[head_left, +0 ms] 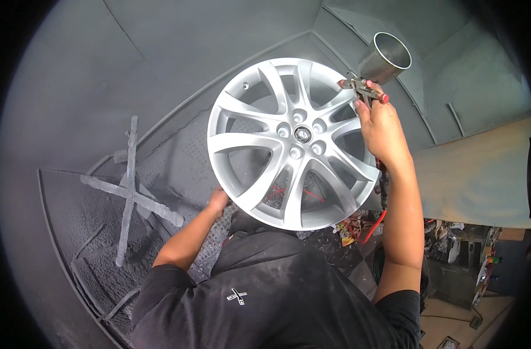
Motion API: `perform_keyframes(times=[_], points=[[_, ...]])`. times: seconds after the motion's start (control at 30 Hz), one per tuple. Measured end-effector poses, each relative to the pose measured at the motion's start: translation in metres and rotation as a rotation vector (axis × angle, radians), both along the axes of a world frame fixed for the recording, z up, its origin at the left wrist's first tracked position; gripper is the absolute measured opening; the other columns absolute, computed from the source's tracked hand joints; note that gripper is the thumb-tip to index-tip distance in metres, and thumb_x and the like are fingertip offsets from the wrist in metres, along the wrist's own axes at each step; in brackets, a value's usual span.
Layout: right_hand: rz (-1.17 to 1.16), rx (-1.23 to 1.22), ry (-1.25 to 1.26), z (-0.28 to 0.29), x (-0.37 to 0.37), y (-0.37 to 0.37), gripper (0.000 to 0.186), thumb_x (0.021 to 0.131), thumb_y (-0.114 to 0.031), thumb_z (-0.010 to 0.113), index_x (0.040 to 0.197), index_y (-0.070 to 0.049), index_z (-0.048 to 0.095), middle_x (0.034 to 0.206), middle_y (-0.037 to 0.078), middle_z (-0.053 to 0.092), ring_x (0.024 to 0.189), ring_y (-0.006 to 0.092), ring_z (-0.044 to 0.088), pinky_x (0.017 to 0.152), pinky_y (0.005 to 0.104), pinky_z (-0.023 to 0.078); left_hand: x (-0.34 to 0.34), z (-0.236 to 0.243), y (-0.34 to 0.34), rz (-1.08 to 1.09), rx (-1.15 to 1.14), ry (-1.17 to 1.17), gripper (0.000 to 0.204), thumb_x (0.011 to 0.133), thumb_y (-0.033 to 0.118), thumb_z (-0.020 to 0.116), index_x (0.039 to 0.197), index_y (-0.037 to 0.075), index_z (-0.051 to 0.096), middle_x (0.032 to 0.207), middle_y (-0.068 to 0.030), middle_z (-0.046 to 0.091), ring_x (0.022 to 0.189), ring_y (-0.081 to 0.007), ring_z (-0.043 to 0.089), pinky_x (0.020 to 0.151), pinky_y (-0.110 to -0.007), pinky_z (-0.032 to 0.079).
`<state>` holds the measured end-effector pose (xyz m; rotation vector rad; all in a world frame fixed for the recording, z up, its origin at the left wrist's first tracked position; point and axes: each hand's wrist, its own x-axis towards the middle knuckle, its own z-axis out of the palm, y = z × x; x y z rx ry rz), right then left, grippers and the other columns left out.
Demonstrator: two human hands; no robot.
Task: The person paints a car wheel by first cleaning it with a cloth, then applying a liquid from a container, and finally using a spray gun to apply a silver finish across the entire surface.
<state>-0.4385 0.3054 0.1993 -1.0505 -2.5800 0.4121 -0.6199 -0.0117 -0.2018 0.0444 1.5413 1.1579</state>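
Note:
A silver alloy car wheel (302, 216) with paired spokes and a dark centre cap (302, 134) stands face up before me, at chest height. My right hand (385, 131) is wrapped round a spray gun (363, 87) beside the wheel's upper right rim. An open metal paint cup (386, 61) sits on top of the gun, whose knobs are red. My left hand (220, 202) is at the wheel's lower left edge, partly behind the rim. Its fingers are mostly hidden, and what carries the wheel from beneath is hidden too.
A grey-coated cross-shaped stand (129, 195) is at the left. Grey booth walls (178, 41) rise at the back. A red air hose (374, 228) hangs below my right forearm. Tan sheeting (480, 174) and a cluttered metal rack (466, 262) are at the right.

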Motion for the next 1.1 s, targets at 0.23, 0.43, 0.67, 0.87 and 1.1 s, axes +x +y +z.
perform_keyframes(times=[0.23, 0.43, 0.67, 0.87, 1.1], points=[[0.157, -0.140, 0.102, 0.009, -0.001, -0.019, 0.031, 0.099, -0.016, 0.058, 0.115, 0.010, 0.053, 0.088, 0.023, 0.064, 0.083, 0.0425, 0.061, 0.080, 0.0440, 0.049, -0.016, 0.017, 0.027, 0.185, 0.066, 0.011, 0.040, 0.098, 0.026, 0.056, 0.126, -0.003, 0.059, 0.115, -0.0169, 0.067, 0.103, -0.0285, 0.067, 0.093, -0.046, 0.053], [-0.002, -0.134, 0.044, -0.002, 0.000, -0.005, 0.029, 0.099, -0.013, 0.055, 0.121, 0.005, 0.051, 0.090, 0.029, 0.063, 0.088, 0.0464, 0.061, 0.078, 0.0487, 0.047, 0.012, 0.002, 0.012, 0.177, 0.017, -0.065, 0.040, 0.099, 0.027, 0.053, 0.126, -0.001, 0.060, 0.118, -0.0159, 0.066, 0.108, -0.0295, 0.064, 0.096, -0.045, 0.050], [-0.098, -0.041, -0.034, -0.018, -0.001, 0.015, 0.036, 0.098, -0.012, 0.054, 0.130, 0.003, 0.046, 0.092, 0.031, 0.065, 0.093, 0.0494, 0.062, 0.078, 0.0549, 0.048, 0.045, 0.019, 0.013, 0.185, 0.000, -0.272, 0.037, 0.100, 0.031, 0.052, 0.126, 0.005, 0.060, 0.119, -0.0119, 0.065, 0.109, -0.0255, 0.062, 0.094, -0.045, 0.049], [0.012, -0.194, 0.031, 0.001, -0.001, -0.006, 0.026, 0.099, -0.012, 0.056, 0.118, 0.005, 0.053, 0.087, 0.024, 0.064, 0.079, 0.0400, 0.063, 0.075, 0.0431, 0.050, 0.069, 0.039, 0.006, 0.080, -0.007, -0.304, 0.037, 0.101, 0.039, 0.051, 0.124, 0.011, 0.061, 0.117, -0.0078, 0.066, 0.103, -0.0208, 0.063, 0.088, -0.041, 0.052], [0.158, -0.147, 0.091, 0.007, -0.027, 0.007, 0.027, 0.099, -0.016, 0.057, 0.098, 0.010, 0.060, 0.072, 0.026, 0.058, 0.070, 0.0417, 0.059, 0.071, 0.0462, 0.047, 0.061, 0.023, 0.003, -0.338, -0.096, -0.156, 0.034, 0.099, 0.031, 0.055, 0.124, 0.008, 0.061, 0.109, -0.0044, 0.068, 0.088, -0.0158, 0.065, 0.073, -0.031, 0.054]])
